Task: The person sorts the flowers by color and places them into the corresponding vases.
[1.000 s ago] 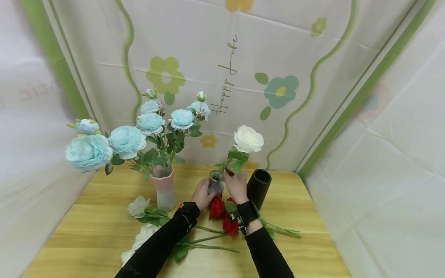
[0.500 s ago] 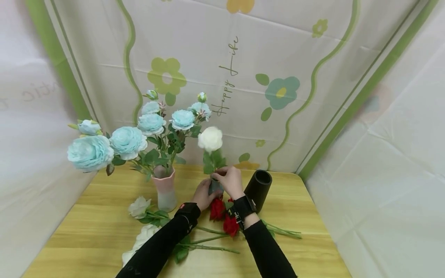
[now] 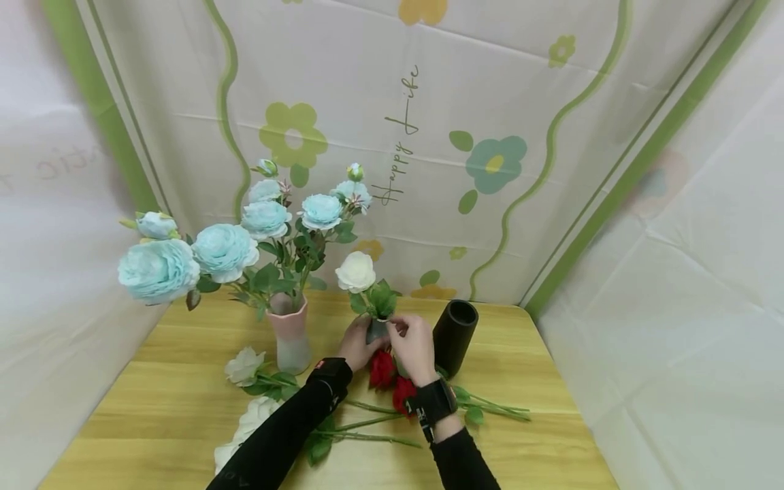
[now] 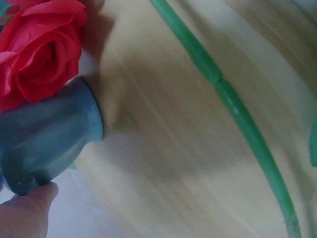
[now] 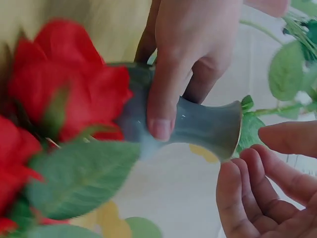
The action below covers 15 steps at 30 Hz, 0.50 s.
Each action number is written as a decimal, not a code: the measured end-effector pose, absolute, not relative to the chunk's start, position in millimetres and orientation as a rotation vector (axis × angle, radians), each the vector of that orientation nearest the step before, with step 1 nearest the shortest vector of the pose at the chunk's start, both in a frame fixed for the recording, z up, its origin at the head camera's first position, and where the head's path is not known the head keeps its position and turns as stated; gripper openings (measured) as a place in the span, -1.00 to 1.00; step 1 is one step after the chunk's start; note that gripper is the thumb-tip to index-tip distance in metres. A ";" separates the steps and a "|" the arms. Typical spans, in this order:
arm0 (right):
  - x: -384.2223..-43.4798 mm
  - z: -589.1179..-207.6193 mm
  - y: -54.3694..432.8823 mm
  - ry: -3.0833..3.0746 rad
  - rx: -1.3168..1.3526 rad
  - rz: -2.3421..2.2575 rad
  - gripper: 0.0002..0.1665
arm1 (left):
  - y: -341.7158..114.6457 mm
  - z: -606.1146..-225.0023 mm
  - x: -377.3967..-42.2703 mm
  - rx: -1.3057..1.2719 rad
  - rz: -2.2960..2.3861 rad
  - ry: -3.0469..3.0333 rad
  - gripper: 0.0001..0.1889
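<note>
Lower and more to the left than half a second ago, the white rose [image 3: 355, 272] now leans from the mouth of the small grey-blue vase [image 3: 377, 332], and the right hand [image 3: 414, 347] has come down a little too. Beginning at the left, I see pale blue flowers [image 3: 159, 269] which spread wide above a pink and grey vase [image 3: 290, 340], standing on the wooden table [image 3: 539, 381]. In front of it lie white blooms [image 3: 243, 366] with leaves, partly covered by the black left sleeve [image 3: 269, 435]. Next comes the left hand [image 3: 356, 344], which grips the small vase around its body. The rose stands in this vase, its leaves just above the rim. Red roses [image 3: 382, 369] lie just in front. At the right of the rim, the right hand has its fingers loosely bent, apart from the thumb, and holds nothing; if the fingertips touch the rim, I cannot tell. Further right, a black vase [image 3: 454, 338] stands near this hand, and green stems [image 3: 496, 407] lie before it.
</note>
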State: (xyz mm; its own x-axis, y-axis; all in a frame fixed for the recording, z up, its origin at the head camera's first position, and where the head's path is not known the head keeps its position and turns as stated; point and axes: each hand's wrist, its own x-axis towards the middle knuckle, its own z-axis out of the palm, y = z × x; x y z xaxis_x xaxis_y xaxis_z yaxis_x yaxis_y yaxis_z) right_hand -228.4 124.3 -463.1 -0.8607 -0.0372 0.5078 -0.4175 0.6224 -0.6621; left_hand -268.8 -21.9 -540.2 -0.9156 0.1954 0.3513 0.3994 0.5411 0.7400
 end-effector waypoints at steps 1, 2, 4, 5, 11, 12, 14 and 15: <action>-222.6 -466.2 125.3 -2.364 0.356 1.167 -0.90 | -21.8 -540.2 -269.0 -0.510 -1.340 -2.540 -0.46; -216.6 -468.7 126.4 -2.325 0.362 1.198 -0.89 | -21.7 -540.3 -269.2 -0.523 -1.363 -2.521 -0.47; -213.4 -488.0 131.2 -2.242 0.383 1.248 -0.87 | -21.5 -540.2 -268.8 -0.533 -1.386 -2.506 -0.47; -208.0 -489.9 132.3 -2.214 0.390 1.264 -0.87 | -21.4 -540.2 -268.7 -0.537 -1.397 -2.499 -0.47; -179.5 -478.9 135.0 -2.250 0.301 1.262 -0.94 | -21.6 -540.7 -269.0 -0.543 -1.446 -2.494 -0.46; -178.1 -478.9 135.5 -2.278 0.281 1.270 -0.94 | -21.8 -540.7 -269.1 -0.541 -1.446 -2.491 -0.46; -175.6 -478.9 136.2 -2.349 0.261 1.296 -0.94 | -21.9 -540.3 -269.0 -0.530 -1.434 -2.490 -0.47; -174.4 -479.4 136.4 -2.385 0.263 1.308 -0.94 | -21.7 -539.7 -268.6 -0.527 -1.429 -2.488 -0.48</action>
